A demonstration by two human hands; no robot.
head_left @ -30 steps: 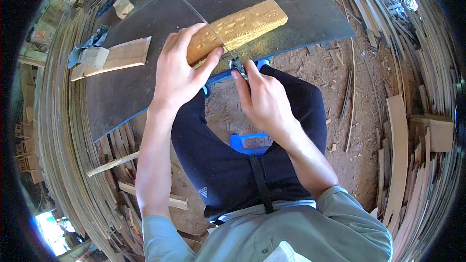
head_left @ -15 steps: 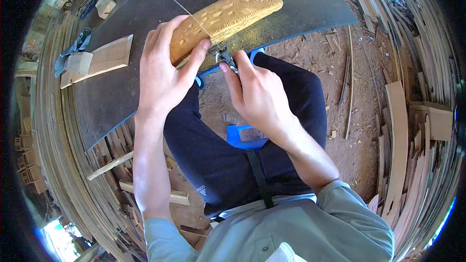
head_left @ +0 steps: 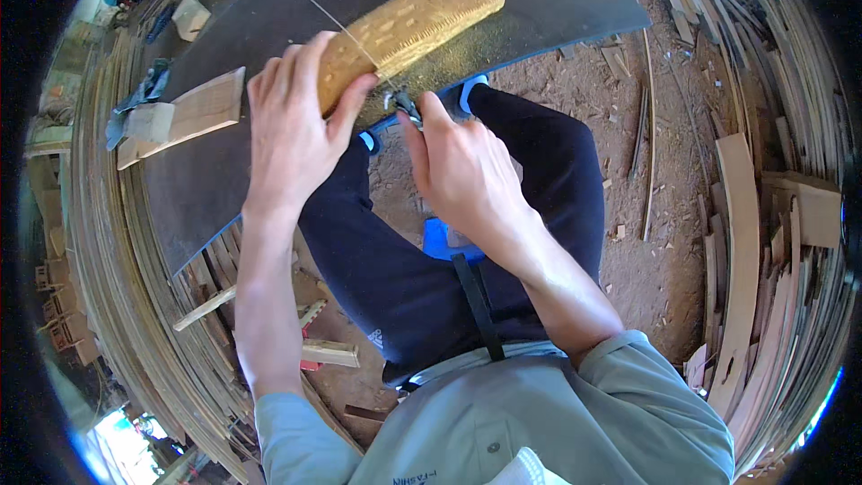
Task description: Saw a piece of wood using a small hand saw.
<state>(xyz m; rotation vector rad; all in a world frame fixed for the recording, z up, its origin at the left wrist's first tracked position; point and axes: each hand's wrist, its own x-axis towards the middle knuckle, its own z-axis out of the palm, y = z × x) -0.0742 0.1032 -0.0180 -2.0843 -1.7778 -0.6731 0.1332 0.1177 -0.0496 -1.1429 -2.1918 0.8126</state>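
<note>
A yellowish wooden block (head_left: 431, 13) with many small chiselled marks lies tilted on the dark tabletop. My left hand (head_left: 292, 121) wraps round its near left end, with the thumb along the near side and the fingers over the far side. In my closed right hand (head_left: 471, 166) is the near end of a thin-bladed saw (head_left: 406, 108), where a dark metal clamp shows. Its wire-like blade stretches away to the far left, crossing the block just beyond my left thumb. Most of the saw's grip is hidden in my fist.
Sawdust coats the dark tabletop (head_left: 557, 0) beside the block. A curved board (head_left: 202, 117) with a smaller offcut and a blue-grey cloth (head_left: 135, 112) lies at its left. Stacked wood strips line both sides. Below my knees a blue plastic seat (head_left: 440, 241) shows above the littered dirt floor.
The view has shifted slightly. My right hand and the saw have come a little toward me, while my left hand keeps its grip on the block.
</note>
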